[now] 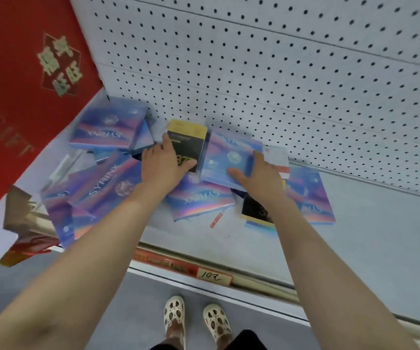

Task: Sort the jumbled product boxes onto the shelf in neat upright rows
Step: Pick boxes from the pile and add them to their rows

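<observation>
White pegboard (279, 72) backs a pale shelf (355, 236) strewn with iridescent purple boxes (108, 127) lying flat and overlapping, left to centre-right. Left hand (163, 165) grips a black-and-yellow box (187, 140) at the far centre, fingers curled round its edges. Right hand (257, 173) holds a purple box (226, 157) just beside it, thumb on its face. Red gift box (14, 97) stands far left. Price label (214, 276) sits on the near shelf edge.

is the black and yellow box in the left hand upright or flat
Upright: the black and yellow box stands tilted back toward the pegboard, gripped by the left hand.
</observation>
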`<action>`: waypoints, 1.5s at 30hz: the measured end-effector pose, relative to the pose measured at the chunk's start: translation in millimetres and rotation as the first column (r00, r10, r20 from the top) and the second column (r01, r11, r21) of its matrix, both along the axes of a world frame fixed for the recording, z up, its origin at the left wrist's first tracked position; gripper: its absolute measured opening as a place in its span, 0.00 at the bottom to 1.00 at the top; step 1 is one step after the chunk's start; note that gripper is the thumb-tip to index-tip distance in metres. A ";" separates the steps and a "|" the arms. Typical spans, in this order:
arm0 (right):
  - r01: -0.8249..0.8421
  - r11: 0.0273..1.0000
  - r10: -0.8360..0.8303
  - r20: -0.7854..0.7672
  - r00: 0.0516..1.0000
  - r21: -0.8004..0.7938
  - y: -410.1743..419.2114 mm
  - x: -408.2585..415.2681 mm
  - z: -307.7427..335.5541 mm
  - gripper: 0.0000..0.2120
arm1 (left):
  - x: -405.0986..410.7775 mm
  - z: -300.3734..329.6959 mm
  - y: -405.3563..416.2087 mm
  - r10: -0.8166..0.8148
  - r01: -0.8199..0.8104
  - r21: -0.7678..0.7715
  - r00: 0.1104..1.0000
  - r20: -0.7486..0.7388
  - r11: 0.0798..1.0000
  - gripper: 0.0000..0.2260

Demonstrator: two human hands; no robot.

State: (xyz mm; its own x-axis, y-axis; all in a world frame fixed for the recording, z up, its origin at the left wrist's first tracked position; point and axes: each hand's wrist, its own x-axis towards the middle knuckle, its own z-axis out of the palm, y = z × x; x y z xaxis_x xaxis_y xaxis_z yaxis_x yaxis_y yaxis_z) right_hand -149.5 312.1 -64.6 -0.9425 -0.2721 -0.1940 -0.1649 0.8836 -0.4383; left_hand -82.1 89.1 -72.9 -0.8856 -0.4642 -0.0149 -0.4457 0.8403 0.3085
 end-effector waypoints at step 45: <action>0.608 -0.192 -0.808 0.475 0.347 -0.770 480.4 351.5 -4.2 0.06 | 152.2 4.9 479.4 -0.300 0.190 0.963 0.945 -0.127 0.189 0.03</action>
State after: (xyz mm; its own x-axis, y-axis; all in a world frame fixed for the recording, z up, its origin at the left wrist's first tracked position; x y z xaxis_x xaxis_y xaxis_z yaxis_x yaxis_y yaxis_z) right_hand 202.1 792.4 -68.8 -0.6313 0.7060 -0.3211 0.1674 -0.2802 -0.9452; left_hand 70.1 568.5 -68.0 -0.9213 0.1920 -0.3380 -0.3437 0.0043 0.9391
